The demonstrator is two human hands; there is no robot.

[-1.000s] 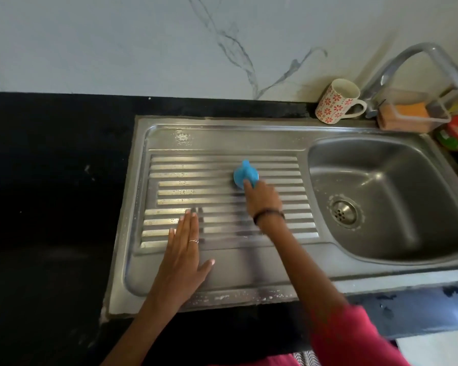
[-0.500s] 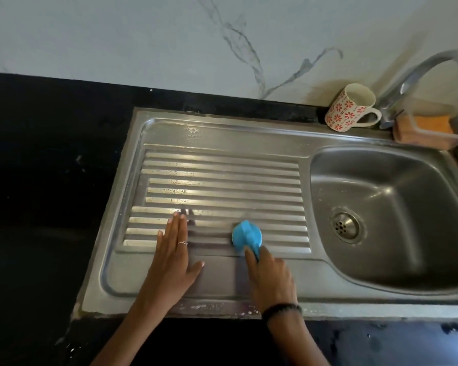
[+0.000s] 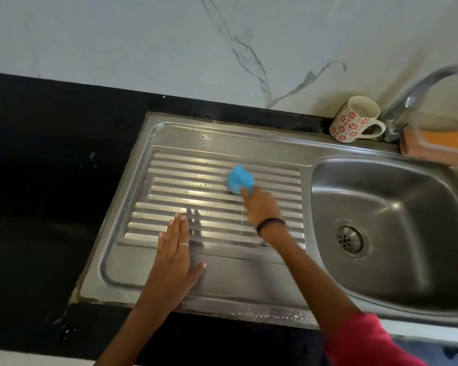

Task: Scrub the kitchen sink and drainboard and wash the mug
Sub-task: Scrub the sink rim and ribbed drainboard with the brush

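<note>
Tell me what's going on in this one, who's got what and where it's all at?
A person is scrubbing the ribbed steel drainboard. The right hand grips a blue scrubber pressed against the upper ridges, where soap bubbles show. The left hand lies flat on the drainboard's near part, fingers straight. The sink basin to the right holds nothing. The flowered mug stands untouched on the back ledge beside the faucet, next to a tray with an orange sponge.
</note>
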